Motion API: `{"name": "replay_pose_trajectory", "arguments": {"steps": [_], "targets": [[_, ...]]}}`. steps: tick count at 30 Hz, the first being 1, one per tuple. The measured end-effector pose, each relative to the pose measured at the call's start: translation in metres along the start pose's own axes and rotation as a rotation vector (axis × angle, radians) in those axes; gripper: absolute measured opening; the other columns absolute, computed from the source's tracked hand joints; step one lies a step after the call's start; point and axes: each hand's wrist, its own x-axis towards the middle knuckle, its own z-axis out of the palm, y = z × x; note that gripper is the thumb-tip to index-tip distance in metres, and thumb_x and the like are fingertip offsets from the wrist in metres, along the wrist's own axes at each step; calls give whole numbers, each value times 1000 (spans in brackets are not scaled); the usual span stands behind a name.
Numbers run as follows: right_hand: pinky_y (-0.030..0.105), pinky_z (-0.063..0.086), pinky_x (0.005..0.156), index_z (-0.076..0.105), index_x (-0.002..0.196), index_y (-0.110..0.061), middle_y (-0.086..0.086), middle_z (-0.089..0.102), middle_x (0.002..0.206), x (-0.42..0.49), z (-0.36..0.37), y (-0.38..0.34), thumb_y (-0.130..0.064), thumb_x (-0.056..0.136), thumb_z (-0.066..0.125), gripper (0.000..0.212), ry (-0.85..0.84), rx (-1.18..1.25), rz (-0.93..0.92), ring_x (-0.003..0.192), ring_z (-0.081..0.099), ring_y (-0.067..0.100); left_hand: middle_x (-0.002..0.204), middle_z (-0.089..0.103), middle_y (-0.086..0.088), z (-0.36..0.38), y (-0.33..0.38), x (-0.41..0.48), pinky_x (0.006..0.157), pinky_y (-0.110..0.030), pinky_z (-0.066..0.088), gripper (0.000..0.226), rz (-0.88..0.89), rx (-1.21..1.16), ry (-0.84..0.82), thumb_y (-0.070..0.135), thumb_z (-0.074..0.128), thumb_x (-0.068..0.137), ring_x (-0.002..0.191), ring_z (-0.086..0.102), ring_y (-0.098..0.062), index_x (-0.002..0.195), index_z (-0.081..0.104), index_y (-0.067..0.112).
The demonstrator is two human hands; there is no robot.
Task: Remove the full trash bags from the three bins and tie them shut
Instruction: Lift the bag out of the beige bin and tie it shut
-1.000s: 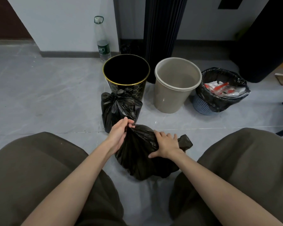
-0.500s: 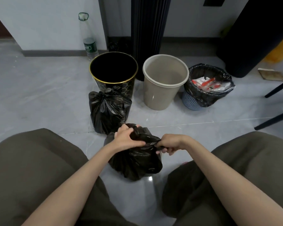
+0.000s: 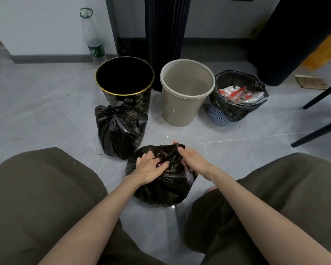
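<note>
At 6 o'clock from beige bin (image 3: pixel 186 106), pressing black bag (image 3: pixel 166 188) with spread fingers (image 3: pixel 146 157) of left hand (image 3: pixel 149 168), pinching its neck with right hand (image 3: pixel 195 162).

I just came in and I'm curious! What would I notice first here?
Low in the middle, a left hand lies on a black bag on the floor while a right hand pinches its gathered top. Behind, a tied bag sits before the black bin, the beige bin stands unlined, and the blue bin on the right holds a liner full of red and white wrappers.
</note>
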Motion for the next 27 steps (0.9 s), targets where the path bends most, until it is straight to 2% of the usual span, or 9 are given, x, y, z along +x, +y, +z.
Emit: {"name": "replay_pose_trajectory", "arguments": {"steps": [3,7,12,15,18,20,22,24,27], "targets": [[43,38,93,57,104,-17,9,60,115,-1,3,10,-42,103,21,44,184,-850,-76,112,52,30,111,36,2,3,1,-2,100,-34,25,70,15,77,19,84,36,71,113,32,-19,114,57,32],[40,35,92,56,117,-18,5,58,117,-2,6,16,-33,103,27,35,343,-1329,-201,114,47,27,115,39,-2,10,5,2,98,-34,27,65,8,148,139,75,54,70,115,36,-23,112,59,26],[34,38,76,58,110,-14,4,67,103,2,4,12,-26,101,37,25,316,-1419,-369,104,52,27,117,43,-4,8,7,5,100,-35,27,62,-74,65,145,68,60,72,116,38,-25,117,60,25],[27,39,49,63,72,-16,-1,66,59,0,-4,7,-29,83,71,19,401,-1416,-519,71,60,23,115,45,-5,4,6,6,98,-35,29,61,-110,38,159,67,61,72,115,41,-26,115,60,24],[23,26,40,57,55,-15,-3,54,42,2,-9,7,-25,67,85,32,455,-1399,-534,59,57,22,115,47,-7,1,3,7,98,-37,32,62,-138,-10,161,66,63,71,116,43,-27,117,59,24],[24,26,44,61,59,-14,-2,58,47,-1,-6,0,-17,63,87,26,463,-1402,-475,67,59,23,118,46,-7,2,5,8,100,-37,31,65,-122,8,150,65,63,72,117,43,-27,121,58,23],[29,32,56,66,87,-11,2,69,77,-3,-3,-3,-8,84,65,5,382,-1442,-362,95,57,26,122,44,-6,5,10,7,102,-37,28,66,-97,45,145,62,63,74,119,41,-26,126,55,22],[29,33,64,60,108,-12,3,67,103,-3,-1,0,-4,94,42,23,279,-1496,-223,112,48,26,124,44,-7,8,14,6,102,-37,28,62,-88,63,168,60,63,75,119,41,-26,123,55,22],[28,36,70,60,112,-14,5,64,114,-7,2,-5,-10,94,40,27,198,-1456,-127,111,55,25,121,44,-8,11,15,4,100,-37,30,56,-108,40,178,56,63,75,115,44,-28,119,55,22]]}}
